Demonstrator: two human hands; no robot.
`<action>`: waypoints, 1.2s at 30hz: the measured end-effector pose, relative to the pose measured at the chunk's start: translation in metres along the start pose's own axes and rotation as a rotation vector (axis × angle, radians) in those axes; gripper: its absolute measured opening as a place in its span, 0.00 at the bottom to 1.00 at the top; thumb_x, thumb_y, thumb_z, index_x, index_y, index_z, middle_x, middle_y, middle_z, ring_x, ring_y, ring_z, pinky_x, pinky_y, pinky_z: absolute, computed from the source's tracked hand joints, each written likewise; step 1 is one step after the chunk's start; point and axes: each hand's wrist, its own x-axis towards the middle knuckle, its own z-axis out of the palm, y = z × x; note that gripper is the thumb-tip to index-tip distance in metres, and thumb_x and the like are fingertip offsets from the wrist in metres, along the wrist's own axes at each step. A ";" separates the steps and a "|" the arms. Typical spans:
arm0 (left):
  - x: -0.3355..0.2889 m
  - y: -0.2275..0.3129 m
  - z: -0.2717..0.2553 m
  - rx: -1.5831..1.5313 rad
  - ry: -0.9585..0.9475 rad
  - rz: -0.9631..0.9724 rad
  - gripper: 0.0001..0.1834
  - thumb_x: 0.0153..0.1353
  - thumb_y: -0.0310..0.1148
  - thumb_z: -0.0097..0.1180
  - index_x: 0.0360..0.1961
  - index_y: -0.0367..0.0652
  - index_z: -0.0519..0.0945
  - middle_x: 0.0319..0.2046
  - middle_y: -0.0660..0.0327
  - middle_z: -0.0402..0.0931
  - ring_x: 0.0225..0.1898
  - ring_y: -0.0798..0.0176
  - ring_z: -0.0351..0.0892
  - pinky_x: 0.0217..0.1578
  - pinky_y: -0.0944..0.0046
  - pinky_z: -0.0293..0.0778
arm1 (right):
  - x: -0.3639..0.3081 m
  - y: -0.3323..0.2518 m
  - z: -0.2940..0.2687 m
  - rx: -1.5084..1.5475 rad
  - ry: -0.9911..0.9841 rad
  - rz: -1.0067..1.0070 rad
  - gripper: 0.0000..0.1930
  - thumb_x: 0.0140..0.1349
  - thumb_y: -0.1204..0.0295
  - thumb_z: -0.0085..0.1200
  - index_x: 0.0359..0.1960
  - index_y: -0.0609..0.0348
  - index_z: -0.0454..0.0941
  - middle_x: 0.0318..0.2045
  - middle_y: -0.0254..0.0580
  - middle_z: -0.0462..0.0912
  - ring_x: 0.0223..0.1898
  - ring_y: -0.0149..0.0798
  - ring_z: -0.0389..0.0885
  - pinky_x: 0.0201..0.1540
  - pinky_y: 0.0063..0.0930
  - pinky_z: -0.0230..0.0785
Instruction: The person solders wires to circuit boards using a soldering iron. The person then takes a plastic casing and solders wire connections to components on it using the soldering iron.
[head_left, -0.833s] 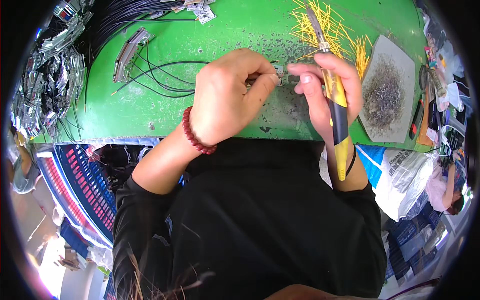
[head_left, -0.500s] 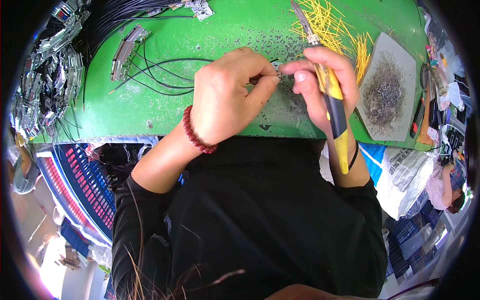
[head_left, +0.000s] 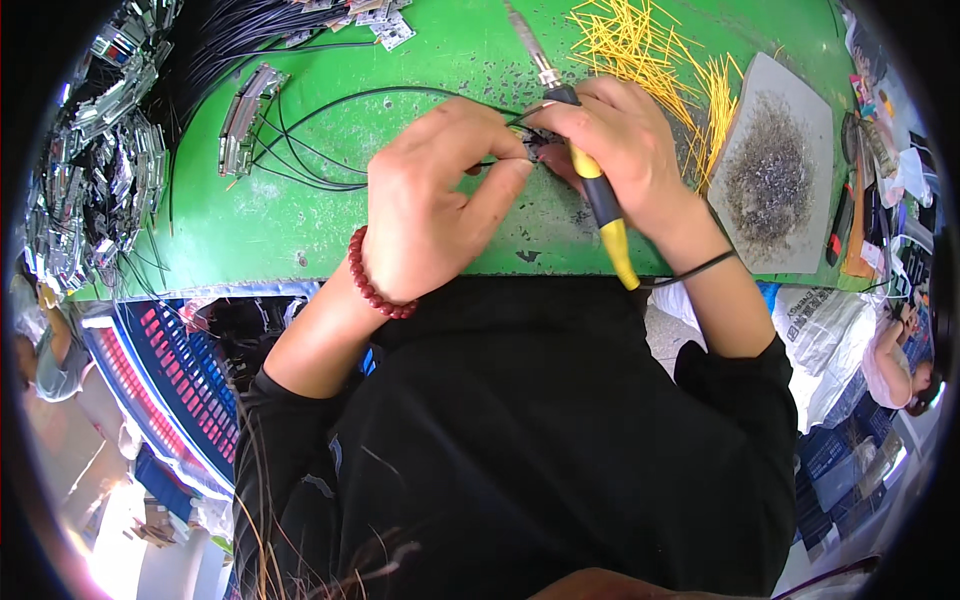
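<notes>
My left hand (head_left: 435, 200) pinches a small part with a thin black wire (head_left: 400, 95) between thumb and fingers, over the green table (head_left: 300, 220); a red bead bracelet sits on its wrist. My right hand (head_left: 625, 150) grips a soldering iron (head_left: 590, 185) with a black and yellow handle. The iron's metal tip points away from me toward the table's far edge. The fingertips of both hands meet at the small part, which is mostly hidden.
Yellow wire pieces (head_left: 660, 50) lie scattered at the back right. A grey pad (head_left: 775, 175) covered in metal scraps sits at the right. A small circuit strip (head_left: 245, 120) with black wires lies at the left, beside a heap of similar parts (head_left: 95, 170). Tools lie at the far right (head_left: 860, 200).
The soldering iron has swung so its handle points more toward me and its tip farther away. Both hands stay joined at the small part.
</notes>
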 end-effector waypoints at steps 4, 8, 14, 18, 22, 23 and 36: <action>0.001 -0.010 0.015 0.152 -0.071 0.002 0.03 0.48 0.24 0.60 0.26 0.41 0.78 0.28 0.57 0.78 0.33 0.51 0.78 0.33 0.57 0.76 | -0.007 -0.022 0.016 -0.101 0.227 0.149 0.21 0.43 0.72 0.63 0.43 0.47 0.78 0.19 0.29 0.71 0.26 0.37 0.72 0.28 0.31 0.62; 0.004 -0.018 0.025 0.138 -0.113 -0.055 0.03 0.48 0.25 0.59 0.26 0.40 0.78 0.28 0.55 0.78 0.33 0.49 0.78 0.34 0.56 0.76 | -0.011 -0.025 0.014 -0.069 0.232 0.267 0.24 0.42 0.74 0.64 0.45 0.47 0.78 0.19 0.29 0.72 0.26 0.38 0.72 0.29 0.32 0.63; 0.004 -0.022 0.032 0.197 -0.110 -0.004 0.02 0.47 0.24 0.60 0.24 0.39 0.79 0.32 0.57 0.81 0.36 0.52 0.80 0.36 0.58 0.77 | -0.039 -0.022 -0.004 0.434 0.334 0.529 0.18 0.58 0.73 0.61 0.51 0.52 0.77 0.35 0.40 0.83 0.34 0.36 0.83 0.39 0.27 0.73; 0.007 -0.018 0.034 0.198 -0.122 -0.005 0.03 0.46 0.23 0.61 0.23 0.39 0.79 0.34 0.58 0.82 0.36 0.53 0.81 0.37 0.59 0.78 | -0.076 -0.036 -0.052 0.491 0.424 0.677 0.27 0.66 0.58 0.54 0.58 0.67 0.70 0.28 0.40 0.84 0.30 0.29 0.82 0.36 0.20 0.72; 0.008 -0.020 0.032 0.223 -0.133 0.028 0.05 0.45 0.20 0.62 0.22 0.38 0.77 0.32 0.54 0.81 0.35 0.52 0.81 0.37 0.59 0.77 | -0.122 -0.028 -0.063 0.461 0.681 0.681 0.22 0.64 0.61 0.50 0.50 0.70 0.78 0.28 0.45 0.82 0.25 0.30 0.80 0.27 0.20 0.68; 0.008 -0.019 0.033 0.246 -0.136 0.025 0.05 0.45 0.19 0.62 0.22 0.37 0.77 0.33 0.54 0.81 0.35 0.53 0.81 0.38 0.59 0.77 | -0.131 -0.020 -0.064 0.357 0.780 0.674 0.19 0.62 0.66 0.50 0.46 0.71 0.80 0.27 0.45 0.81 0.23 0.29 0.78 0.25 0.18 0.65; 0.007 -0.005 0.036 0.260 -0.144 -0.104 0.04 0.46 0.18 0.62 0.24 0.34 0.79 0.32 0.53 0.81 0.33 0.59 0.79 0.35 0.65 0.75 | -0.183 0.047 -0.122 0.107 1.226 0.897 0.03 0.55 0.80 0.53 0.30 0.65 0.74 0.20 0.37 0.76 0.21 0.26 0.73 0.26 0.18 0.64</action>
